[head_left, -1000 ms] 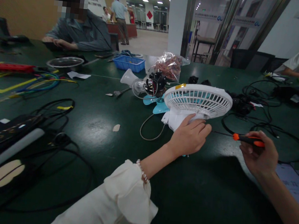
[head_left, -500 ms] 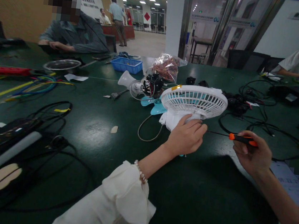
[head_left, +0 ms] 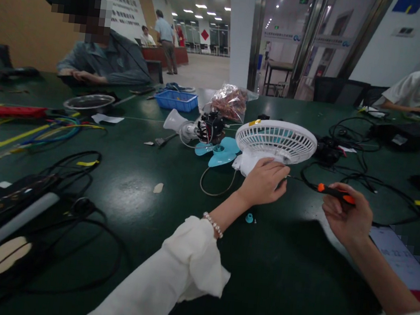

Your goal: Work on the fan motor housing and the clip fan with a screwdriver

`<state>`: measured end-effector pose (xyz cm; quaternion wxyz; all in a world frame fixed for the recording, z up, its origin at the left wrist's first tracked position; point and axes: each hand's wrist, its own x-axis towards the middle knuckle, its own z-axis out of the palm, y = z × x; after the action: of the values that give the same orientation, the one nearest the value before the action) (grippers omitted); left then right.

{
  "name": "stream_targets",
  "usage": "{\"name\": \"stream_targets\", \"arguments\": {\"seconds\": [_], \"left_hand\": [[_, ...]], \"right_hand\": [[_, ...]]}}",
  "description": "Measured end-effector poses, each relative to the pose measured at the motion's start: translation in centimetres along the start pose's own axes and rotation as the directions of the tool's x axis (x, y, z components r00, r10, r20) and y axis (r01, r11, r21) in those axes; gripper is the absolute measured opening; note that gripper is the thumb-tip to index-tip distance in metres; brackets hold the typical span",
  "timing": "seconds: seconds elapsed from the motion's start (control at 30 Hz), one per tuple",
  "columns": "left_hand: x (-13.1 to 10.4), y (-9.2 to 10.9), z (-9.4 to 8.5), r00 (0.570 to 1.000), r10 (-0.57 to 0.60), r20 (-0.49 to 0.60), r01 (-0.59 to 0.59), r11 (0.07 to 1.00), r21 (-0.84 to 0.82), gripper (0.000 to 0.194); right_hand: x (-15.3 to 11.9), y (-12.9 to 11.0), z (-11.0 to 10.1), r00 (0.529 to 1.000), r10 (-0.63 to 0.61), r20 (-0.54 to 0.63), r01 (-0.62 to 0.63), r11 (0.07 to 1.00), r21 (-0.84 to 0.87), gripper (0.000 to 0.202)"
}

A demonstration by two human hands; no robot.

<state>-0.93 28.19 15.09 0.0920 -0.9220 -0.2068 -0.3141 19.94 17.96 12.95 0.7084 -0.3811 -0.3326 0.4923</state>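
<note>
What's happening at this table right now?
The left hand holds a white fan housing with a slotted grille. The right hand grips an orange-and-black screwdriver, its shaft pointing at the housing. A blue fan blade lies beside it on the dark green table, and a small blue part sits nearer the wearer.

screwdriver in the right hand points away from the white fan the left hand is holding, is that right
Not quite: the direction is wrong. The head view shows the screwdriver in the right hand with its shaft pointing toward the white fan, which the left hand is holding.
</note>
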Motion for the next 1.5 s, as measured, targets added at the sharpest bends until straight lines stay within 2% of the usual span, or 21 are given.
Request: {"name": "stream_targets", "arguments": {"seconds": [0.23,0.3,0.37,0.43,0.5,0.57,0.7,0.87,1.0,1.2,1.3,1.4,1.5], "left_hand": [[3.1,-1.6,2.2,0.999,-0.001,0.039,0.001,1.0,-0.021,0.034],[3.8,-2.1,2.8,0.999,-0.01,0.044,0.011,0.999,-0.031,0.034],[4.4,-2.4,3.3,0.999,-0.02,0.05,0.022,0.999,-0.042,0.034],[4.9,-2.7,3.7,0.998,-0.024,0.066,0.027,0.999,-0.045,0.035],[5.3,-3.0,4.0,0.996,-0.025,0.082,0.028,0.999,-0.041,0.035],[5.6,-3.1,4.1,0.995,-0.022,0.094,0.025,0.999,-0.032,0.035],[6.0,-3.4,4.4,0.995,-0.027,0.097,0.029,0.999,-0.027,0.035],[6.8,-3.8,5.2,0.994,-0.045,0.096,0.049,0.998,-0.04,0.04],[7.5,-4.2,5.7,0.99,-0.069,0.119,0.078,0.995,-0.07,0.041],[8.4,-4.8,6.5,0.986,-0.087,0.139,0.103,0.988,-0.113,0.043],[8.5,-4.9,6.6,0.984,-0.102,0.146,0.124,0.981,-0.147,0.055],[7.3,-4.6,6.1,0.983,-0.121,0.138,0.145,0.973,-0.182,0.072],[4.7,-4.1,5.0,0.984,-0.134,0.119,0.157,0.966,-0.204,0.074]], "right_hand": [[0.1,0.3,0.6,0.997,-0.035,-0.064,0.034,0.999,-0.013,0.019],[-0.2,0.5,1.2,0.994,-0.093,-0.063,0.087,0.992,-0.096,0.017],[-0.8,0.8,1.8,0.987,-0.159,-0.034,0.146,0.957,-0.252,0.017],[-1.3,1.2,2.3,0.98,-0.196,0.025,0.185,0.866,-0.464,0.021],[-1.8,1.6,2.7,0.972,-0.216,0.096,0.226,0.726,-0.65,0.023],[-2.0,2.0,3.0,0.958,-0.233,0.17,0.278,0.593,-0.755,0.023],[-2.1,2.2,3.0,0.933,-0.238,0.269,0.349,0.429,-0.833,0.022],[-2.0,2.3,3.1,0.909,-0.169,0.381,0.416,0.301,-0.858,0.02],[-1.8,2.3,2.9,0.89,-0.14,0.434,0.456,0.256,-0.852,0.021],[-1.3,2.2,2.2,0.901,-0.172,0.399,0.432,0.245,-0.868,0.022],[-1.2,2.3,1.9,0.899,-0.175,0.401,0.434,0.236,-0.869,0.025],[-1.2,2.6,1.9,0.89,-0.175,0.421,0.454,0.237,-0.859,0.026],[-1.4,2.7,2.0,0.895,-0.14,0.425,0.447,0.261,-0.856,0.024]]}}
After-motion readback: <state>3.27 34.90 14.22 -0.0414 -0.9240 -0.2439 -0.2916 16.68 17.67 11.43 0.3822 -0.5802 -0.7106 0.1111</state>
